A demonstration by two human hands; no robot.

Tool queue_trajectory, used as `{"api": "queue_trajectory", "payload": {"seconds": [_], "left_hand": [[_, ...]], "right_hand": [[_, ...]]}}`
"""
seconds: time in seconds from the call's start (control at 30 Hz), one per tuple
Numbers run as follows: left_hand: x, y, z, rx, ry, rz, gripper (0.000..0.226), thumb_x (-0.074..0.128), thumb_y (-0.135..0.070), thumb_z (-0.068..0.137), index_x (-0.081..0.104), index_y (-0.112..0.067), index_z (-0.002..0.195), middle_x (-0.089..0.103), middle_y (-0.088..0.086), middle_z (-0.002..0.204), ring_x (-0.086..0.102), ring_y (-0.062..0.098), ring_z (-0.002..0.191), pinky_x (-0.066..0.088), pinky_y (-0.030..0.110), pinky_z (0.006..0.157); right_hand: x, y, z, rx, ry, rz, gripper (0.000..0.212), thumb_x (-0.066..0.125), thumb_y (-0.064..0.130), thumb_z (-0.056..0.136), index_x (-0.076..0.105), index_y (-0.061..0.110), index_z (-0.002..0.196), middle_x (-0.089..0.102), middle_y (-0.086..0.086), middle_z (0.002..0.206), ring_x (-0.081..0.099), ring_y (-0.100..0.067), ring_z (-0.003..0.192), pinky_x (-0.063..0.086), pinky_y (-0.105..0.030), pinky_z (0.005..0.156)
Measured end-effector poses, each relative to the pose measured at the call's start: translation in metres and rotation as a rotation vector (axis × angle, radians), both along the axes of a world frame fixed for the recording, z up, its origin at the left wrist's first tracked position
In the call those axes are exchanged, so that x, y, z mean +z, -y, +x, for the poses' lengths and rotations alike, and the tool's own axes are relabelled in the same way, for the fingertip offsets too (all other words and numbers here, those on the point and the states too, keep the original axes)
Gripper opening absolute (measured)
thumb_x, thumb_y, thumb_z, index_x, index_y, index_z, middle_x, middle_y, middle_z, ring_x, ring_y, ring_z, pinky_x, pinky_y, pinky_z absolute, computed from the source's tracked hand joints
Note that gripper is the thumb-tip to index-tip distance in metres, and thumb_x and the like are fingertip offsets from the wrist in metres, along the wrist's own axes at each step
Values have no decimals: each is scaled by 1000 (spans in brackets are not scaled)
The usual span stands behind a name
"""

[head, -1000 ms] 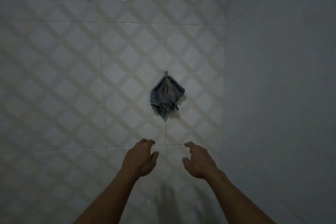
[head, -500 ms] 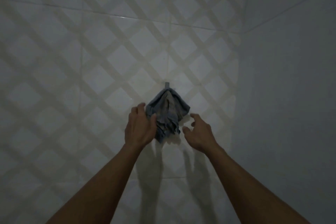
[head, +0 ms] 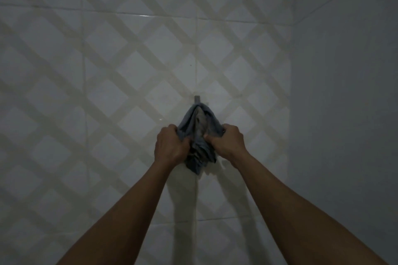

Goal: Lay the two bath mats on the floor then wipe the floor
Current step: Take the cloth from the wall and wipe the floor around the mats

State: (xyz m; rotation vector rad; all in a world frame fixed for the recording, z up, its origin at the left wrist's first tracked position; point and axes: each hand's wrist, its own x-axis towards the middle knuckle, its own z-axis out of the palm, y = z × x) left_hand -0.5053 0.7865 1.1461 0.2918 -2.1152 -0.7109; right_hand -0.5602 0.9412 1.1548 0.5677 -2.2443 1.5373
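Cloth (head: 199, 135), grey-blue and bunched, hung from a small hook (head: 197, 99) on the diamond-patterned tiled wall (head: 107, 71), with the left hand (head: 171, 146) closed on its left edge and the right hand (head: 227, 142) closed on its right edge. The step looked like fetching the wiping cloth; no mats or floor showed. Next would call for lifting its top clear of the hook.

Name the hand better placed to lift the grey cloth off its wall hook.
Probably the right hand. It grips the cloth slightly higher, nearer the hook. The left hand clutches the lower bunched folds, so it seems better suited to supporting the hanging bulk. The difference is small.
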Motion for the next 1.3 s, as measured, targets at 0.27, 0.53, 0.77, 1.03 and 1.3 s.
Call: {"api": "queue_trajectory", "payload": {"seconds": [0.27, 0.53, 0.77, 1.03, 1.3], "left_hand": [[-7, -6, 9, -89, -373, 145, 13, 47, -22, 97, 35, -15, 97, 47, -2, 72, 51, 26, 63, 34, 32, 54], [-39, -15, 17, -133, -415, 296, 11, 42, -23, 99, 38, -17, 107, 51, -7, 79, 54, 21, 70, 42, 34, 61], [-110, -27, 44, -139, -34, 419, 22, 57, -29, 86, 57, -8, 93, 61, 5, 85, 58, 22, 76, 42, 29, 62], [-182, -52, 94, -275, 616, 346, 55, 77, -34, 81, 55, -8, 123, 62, 10, 117, 62, 30, 101, 56, 47, 88], [-334, -125, 180, -214, 869, 419, 43, 67, -20, 90, 39, -15, 122, 56, 15, 112, 61, 34, 99, 56, 44, 79]], "right_hand": [[-1, 6, 6, -107, -272, -136, 19, 57, 24, 82, 38, 20, 83, 48, 0, 72, 49, -21, 62, 38, -33, 52], [-38, 2, 22, -104, -293, -240, 17, 49, 27, 82, 51, 24, 100, 59, 9, 77, 55, 0, 64, 39, -15, 48], [-120, -23, 38, -171, -139, -74, 35, 57, 51, 90, 62, 18, 81, 59, 10, 68, 56, 0, 62, 38, -18, 50], [-207, -85, 72, -126, 241, 152, 39, 46, 48, 96, 62, 14, 107, 66, -14, 107, 62, -31, 94, 54, -40, 83], [-343, -164, 156, 104, 504, 300, 43, 43, 18, 99, 40, 34, 139, 54, -6, 103, 55, -25, 87, 51, -35, 84]]}}
